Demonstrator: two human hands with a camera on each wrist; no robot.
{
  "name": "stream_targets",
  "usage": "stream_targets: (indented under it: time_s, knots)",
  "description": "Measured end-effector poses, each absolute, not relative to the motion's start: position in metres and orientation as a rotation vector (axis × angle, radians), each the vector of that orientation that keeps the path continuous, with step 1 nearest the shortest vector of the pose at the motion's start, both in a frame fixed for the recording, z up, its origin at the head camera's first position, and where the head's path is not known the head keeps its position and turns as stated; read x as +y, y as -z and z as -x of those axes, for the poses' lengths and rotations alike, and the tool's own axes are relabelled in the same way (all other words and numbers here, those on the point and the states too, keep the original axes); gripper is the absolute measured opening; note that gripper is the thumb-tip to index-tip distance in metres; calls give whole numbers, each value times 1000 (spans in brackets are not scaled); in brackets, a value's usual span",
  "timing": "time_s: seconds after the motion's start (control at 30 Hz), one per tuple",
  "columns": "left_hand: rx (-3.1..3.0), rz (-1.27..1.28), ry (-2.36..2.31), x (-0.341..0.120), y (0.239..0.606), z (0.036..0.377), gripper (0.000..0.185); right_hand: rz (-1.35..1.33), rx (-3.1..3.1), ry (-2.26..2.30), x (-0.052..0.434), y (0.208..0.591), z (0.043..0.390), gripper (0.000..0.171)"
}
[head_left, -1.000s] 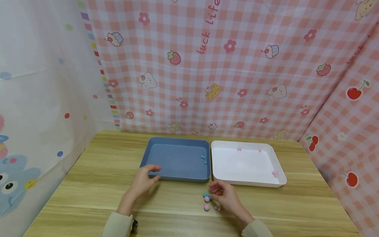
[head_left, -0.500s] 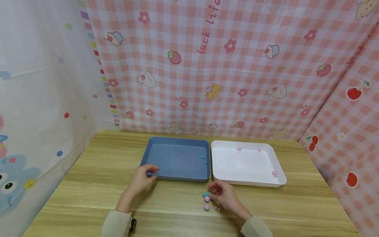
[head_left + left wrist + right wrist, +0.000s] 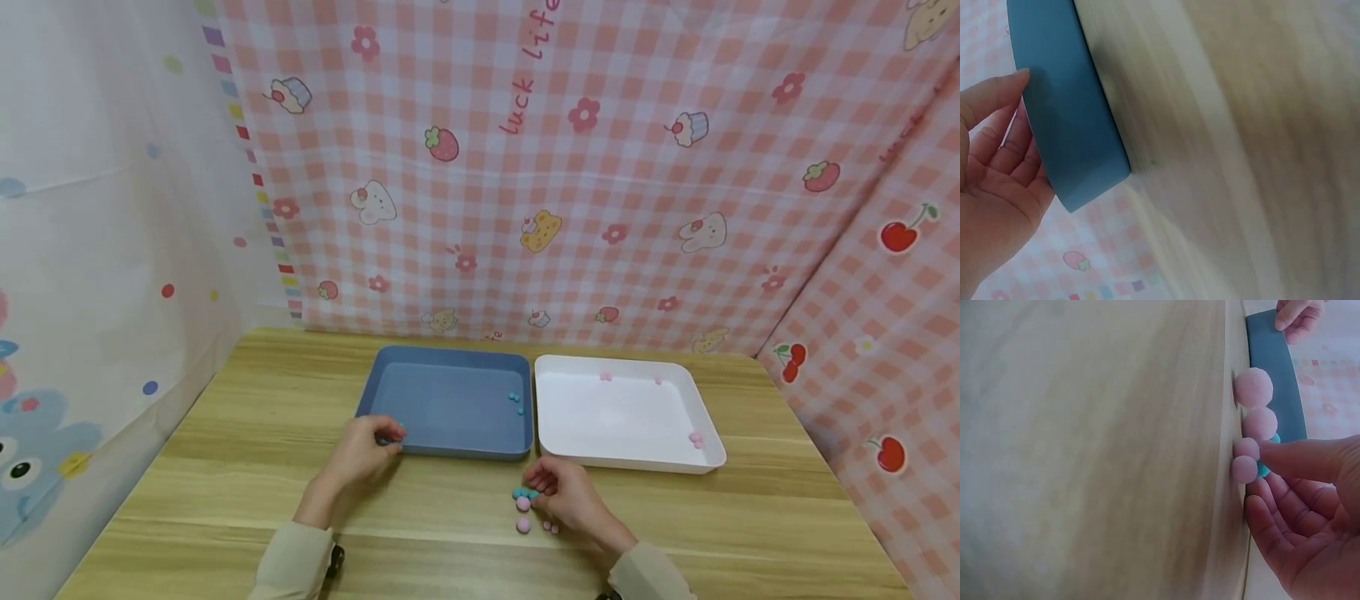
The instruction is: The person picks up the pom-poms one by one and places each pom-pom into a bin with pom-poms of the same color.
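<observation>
A small cluster of pink and teal pom-poms (image 3: 522, 504) lies on the wooden table just in front of the blue tray (image 3: 450, 450). My right hand (image 3: 557, 492) hovers over the cluster with loosely bent fingers. In the right wrist view a fingertip (image 3: 1269, 453) touches a teal pom-pom (image 3: 1262, 469) beside the pink pom-poms (image 3: 1254, 387). My left hand (image 3: 366, 454) rests at the blue tray's near left corner. In the left wrist view its relaxed fingers (image 3: 1004, 144) lie against the tray wall (image 3: 1072, 125).
Two or three teal pom-poms (image 3: 515, 402) lie in the blue tray. The white tray (image 3: 637, 460) to its right holds a few pink pom-poms (image 3: 697, 437). Checked pink cloth walls the back and right, and a white printed curtain hangs on the left.
My left hand has drawn back slightly towards the blue tray's near left corner. My right hand has crept a little left onto the pom-pom cluster.
</observation>
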State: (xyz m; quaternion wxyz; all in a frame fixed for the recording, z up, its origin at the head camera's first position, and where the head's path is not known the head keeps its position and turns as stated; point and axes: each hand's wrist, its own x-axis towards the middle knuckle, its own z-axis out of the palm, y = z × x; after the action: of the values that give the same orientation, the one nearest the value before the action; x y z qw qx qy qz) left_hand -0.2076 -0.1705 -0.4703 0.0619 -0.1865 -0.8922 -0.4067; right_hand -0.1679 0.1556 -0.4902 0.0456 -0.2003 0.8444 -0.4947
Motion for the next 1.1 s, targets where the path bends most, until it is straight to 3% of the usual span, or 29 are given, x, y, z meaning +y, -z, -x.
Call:
stream_targets:
  time_s: [0.23, 1.1]
  knots:
    - [-2713, 619, 1232, -169, 473, 211, 6, 618, 2591, 1453, 154, 490, 169, 24]
    - [-2703, 582, 1301, -168, 473, 212, 8, 664, 2634, 1491, 167, 484, 163, 20]
